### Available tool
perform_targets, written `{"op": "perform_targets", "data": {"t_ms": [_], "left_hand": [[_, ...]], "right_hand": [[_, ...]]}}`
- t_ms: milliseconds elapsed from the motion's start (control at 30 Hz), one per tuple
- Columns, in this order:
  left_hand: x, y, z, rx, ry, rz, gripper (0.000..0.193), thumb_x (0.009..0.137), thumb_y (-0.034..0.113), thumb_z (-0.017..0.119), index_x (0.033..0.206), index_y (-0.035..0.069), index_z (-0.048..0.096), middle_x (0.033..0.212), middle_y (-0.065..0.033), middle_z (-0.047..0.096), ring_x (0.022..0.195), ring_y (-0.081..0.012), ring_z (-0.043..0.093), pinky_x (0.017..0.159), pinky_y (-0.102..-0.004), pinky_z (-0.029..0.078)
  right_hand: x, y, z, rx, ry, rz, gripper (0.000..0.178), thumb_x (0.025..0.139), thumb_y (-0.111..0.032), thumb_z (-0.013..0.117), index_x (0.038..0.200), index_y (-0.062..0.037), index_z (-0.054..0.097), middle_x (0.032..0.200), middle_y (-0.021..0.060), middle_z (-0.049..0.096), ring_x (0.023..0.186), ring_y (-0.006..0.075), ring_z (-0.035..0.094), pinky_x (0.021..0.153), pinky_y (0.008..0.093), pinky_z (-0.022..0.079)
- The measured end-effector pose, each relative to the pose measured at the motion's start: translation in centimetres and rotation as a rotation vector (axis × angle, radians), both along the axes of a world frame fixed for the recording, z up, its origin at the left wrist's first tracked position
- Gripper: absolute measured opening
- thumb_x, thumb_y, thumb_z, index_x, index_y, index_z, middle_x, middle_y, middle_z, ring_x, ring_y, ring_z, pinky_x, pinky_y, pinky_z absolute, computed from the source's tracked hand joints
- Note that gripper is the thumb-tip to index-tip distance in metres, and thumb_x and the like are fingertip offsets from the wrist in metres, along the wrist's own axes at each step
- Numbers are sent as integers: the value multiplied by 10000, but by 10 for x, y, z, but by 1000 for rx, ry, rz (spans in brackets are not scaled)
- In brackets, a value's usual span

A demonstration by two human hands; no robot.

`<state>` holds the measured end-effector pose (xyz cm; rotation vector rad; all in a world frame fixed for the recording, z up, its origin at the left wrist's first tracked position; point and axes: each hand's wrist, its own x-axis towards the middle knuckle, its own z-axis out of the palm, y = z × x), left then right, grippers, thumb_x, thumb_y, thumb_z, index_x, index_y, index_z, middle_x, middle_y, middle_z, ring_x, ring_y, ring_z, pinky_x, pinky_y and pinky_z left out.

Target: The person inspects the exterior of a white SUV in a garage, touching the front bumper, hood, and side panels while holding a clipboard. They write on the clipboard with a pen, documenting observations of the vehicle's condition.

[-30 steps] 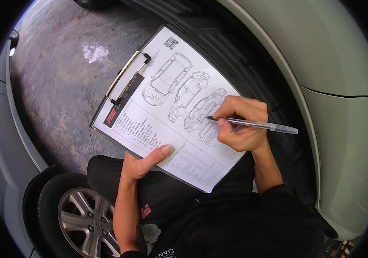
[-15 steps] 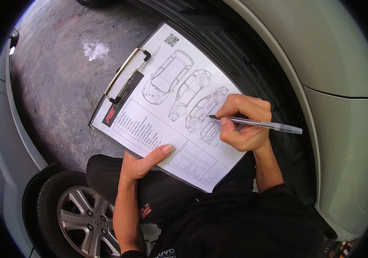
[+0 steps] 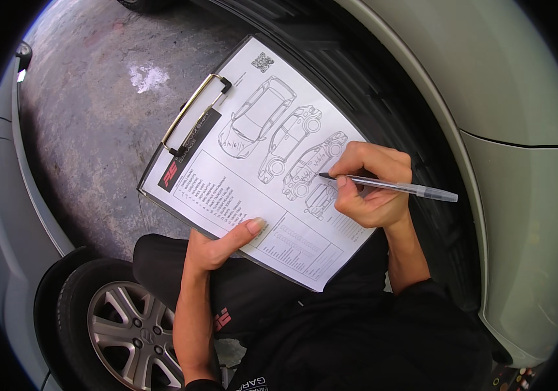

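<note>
A clipboard (image 3: 150, 207) rests tilted over my black-clad lap, with a printed sheet (image 3: 240, 176) under its metal clip (image 3: 187, 112). Line drawings of cars, a list and a small table are printed on the sheet. My left hand (image 3: 217, 247) grips the clipboard's near edge, thumb on top of the paper and the other fingers hidden beneath. Pinched in my right hand (image 3: 377, 186) is a clear pen (image 3: 416, 189) with a dark tip. The tip is at one of the side-view car drawings, where handwritten marks show.
To the right is a pale car body panel (image 3: 520, 85) with dark trim (image 3: 422, 143) along it. On the left stands a grey car (image 3: 15, 215) with an alloy wheel (image 3: 129, 329). Stained concrete floor (image 3: 109, 117) lies beyond the clipboard.
The clipboard and sheet have shifted very slightly to the right in the picture. Both hands keep their holds, and the pen tip remains by the same car drawing.
</note>
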<state>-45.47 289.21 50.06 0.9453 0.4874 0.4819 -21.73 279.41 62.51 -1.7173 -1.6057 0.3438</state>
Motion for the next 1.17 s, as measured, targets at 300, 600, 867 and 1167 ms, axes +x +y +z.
{"op": "perform_targets", "data": {"t_ms": [300, 600, 867, 1167], "left_hand": [[0, -1, 0, 3, 1, -9, 433, 839, 72, 799, 1225, -61, 656, 1097, -141, 718, 985, -220, 690, 854, -334, 552], [2, -2, 2, 1, -7, 16, 446, 837, 70, 796, 1238, -62, 651, 1105, -144, 716, 987, -230, 691, 863, -342, 552], [3, -1, 3, -4, 6, 6, 433, 833, 74, 801, 1221, -58, 661, 1098, -138, 718, 989, -227, 689, 859, -341, 552], [3, -2, 0, 46, 13, 22, 420, 837, 77, 804, 1210, -56, 666, 1092, -132, 718, 976, -217, 687, 852, -336, 551]], "right_hand": [[4, 0, -7, 72, 1, 42, 103, 676, 32, 630, 776, 41, 651, 627, 55, 586, 504, 92, 488, 481, 239, 353], [5, 1, -9, 85, -20, 34, 93, 678, 37, 623, 768, 37, 644, 624, 47, 579, 505, 86, 478, 479, 237, 344], [5, -1, -11, 91, -2, 8, 75, 683, 31, 624, 757, 32, 634, 622, 49, 570, 502, 89, 474, 478, 240, 341], [8, -5, -14, 67, 39, -42, 99, 712, 29, 618, 803, 32, 657, 648, 49, 600, 524, 99, 494, 499, 236, 360]]}}
